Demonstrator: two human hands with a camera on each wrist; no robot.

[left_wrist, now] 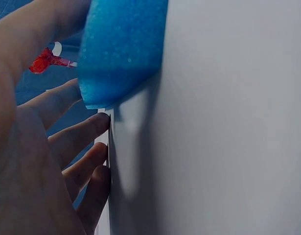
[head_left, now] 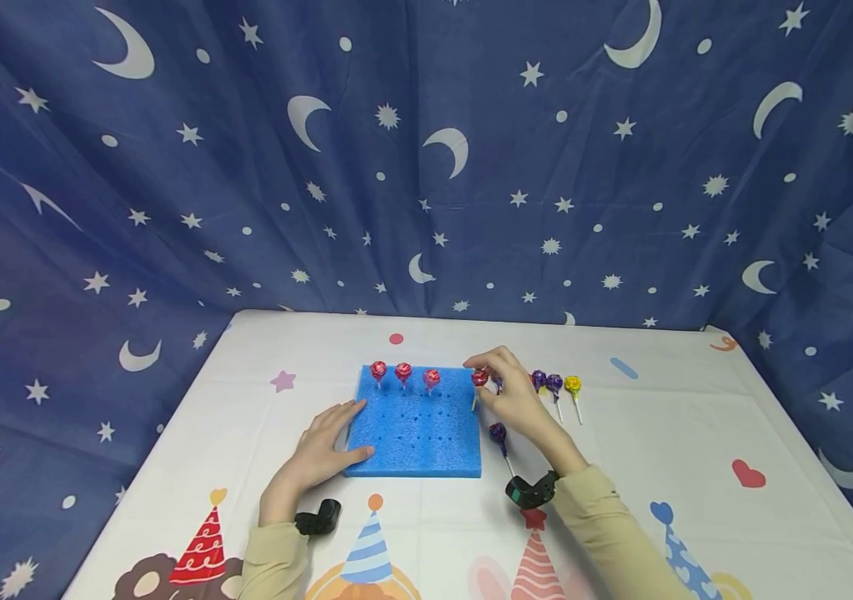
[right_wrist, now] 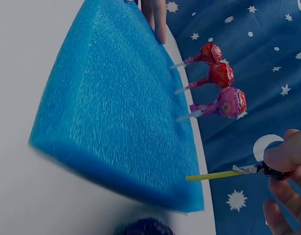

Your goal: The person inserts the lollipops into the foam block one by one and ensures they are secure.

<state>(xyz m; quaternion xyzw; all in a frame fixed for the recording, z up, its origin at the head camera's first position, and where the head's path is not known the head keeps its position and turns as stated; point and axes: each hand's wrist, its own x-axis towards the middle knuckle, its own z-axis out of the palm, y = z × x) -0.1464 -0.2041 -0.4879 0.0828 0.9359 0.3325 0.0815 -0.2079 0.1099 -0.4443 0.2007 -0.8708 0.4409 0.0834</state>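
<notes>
One dark red lollipop (head_left: 479, 378) is in my right hand (head_left: 514, 402), over the far right corner of the blue block (head_left: 414, 457).
In my head view, the lollipop's round top is up and its thin yellow stick (head_left: 474, 404) points down, leaning a bit; my hands are apart, and my left hand (head_left: 324, 447) lies with long, loose fingers at the block's left side, by three red and pink lollipops (head_left: 403, 372) standing in a row. In my left wrist view, those fingers are spread out beside the block's edge. In my right wrist view, thumb and fingers pinch the dark, shiny top and hide part of it; the straight stick runs almost level there, its tip pointing left, near the block. I can't tell if they touch.
</notes>
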